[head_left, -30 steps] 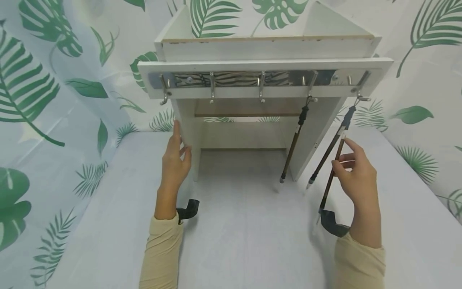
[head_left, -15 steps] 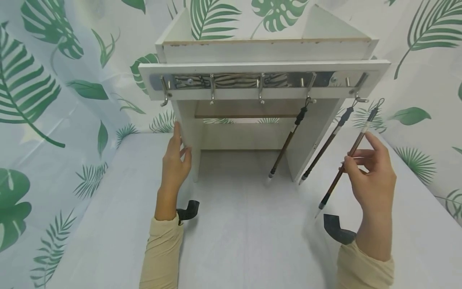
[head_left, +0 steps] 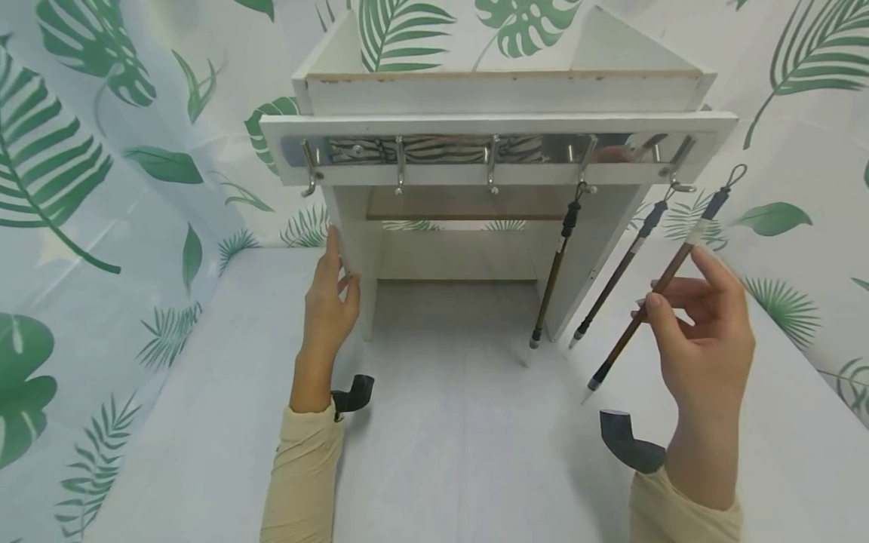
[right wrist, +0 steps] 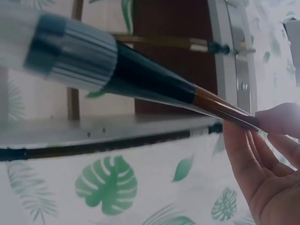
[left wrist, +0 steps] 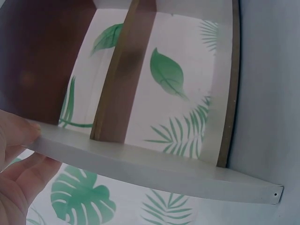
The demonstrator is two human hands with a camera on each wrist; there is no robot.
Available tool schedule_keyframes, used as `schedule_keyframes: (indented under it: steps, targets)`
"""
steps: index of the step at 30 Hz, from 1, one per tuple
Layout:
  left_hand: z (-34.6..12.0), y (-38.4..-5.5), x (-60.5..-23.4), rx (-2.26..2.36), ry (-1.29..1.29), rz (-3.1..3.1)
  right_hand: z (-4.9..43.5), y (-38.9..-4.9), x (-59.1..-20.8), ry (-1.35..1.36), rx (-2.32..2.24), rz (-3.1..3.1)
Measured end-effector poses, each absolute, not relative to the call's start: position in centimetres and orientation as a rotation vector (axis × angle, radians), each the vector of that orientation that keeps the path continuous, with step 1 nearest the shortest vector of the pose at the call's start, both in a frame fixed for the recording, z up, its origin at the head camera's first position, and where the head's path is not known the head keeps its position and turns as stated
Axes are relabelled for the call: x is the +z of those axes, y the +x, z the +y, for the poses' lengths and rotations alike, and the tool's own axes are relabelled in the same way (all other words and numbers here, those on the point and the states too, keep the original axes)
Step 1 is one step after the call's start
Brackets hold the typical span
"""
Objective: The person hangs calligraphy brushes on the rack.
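Observation:
In the head view my right hand (head_left: 713, 339) pinches a brown-handled writing brush (head_left: 623, 341) between thumb and fingers. The brush slants, its white tip low and its cord loop high, right of the last hook (head_left: 680, 166) and apart from it. A second brush (head_left: 615, 275) hangs from that hook, a third brush (head_left: 557, 268) from the neighbouring one. My left hand (head_left: 329, 305) grips the left side panel (head_left: 356, 286) of a white shelf unit; the left wrist view has the thumb on one face and fingers on the other.
A white hook rail (head_left: 441, 175) crosses the front of the shelf unit, its other hooks bare. A white cloth (head_left: 441, 437) lies beneath, and leaf-printed sheeting (head_left: 170, 264) surrounds it. A dark curved mount (head_left: 627, 445) sits at each wrist.
My right hand has moved right with its brush; the loop end, earlier close beside the last hook's brush, is now apart from it. The two hanging brushes have swung slightly. My left hand stays put.

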State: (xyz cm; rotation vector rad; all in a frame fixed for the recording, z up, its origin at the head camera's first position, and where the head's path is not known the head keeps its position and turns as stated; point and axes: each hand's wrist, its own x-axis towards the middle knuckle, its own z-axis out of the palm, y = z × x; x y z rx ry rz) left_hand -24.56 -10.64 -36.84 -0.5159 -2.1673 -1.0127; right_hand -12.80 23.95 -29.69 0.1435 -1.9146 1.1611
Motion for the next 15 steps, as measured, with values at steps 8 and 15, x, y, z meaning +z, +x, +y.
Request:
schedule_keyframes:
  steps: [8, 15]
  targets:
    - [-10.8, -24.6, -36.8, -1.019, -0.501, -2.189, 21.4, -13.1, -29.7, 0.352, 1.2, -1.91]
    - [-10.7, -24.6, -36.8, -1.027, -0.511, -2.182, 20.2, -13.3, -30.0, 0.545, 1.406, -1.779]
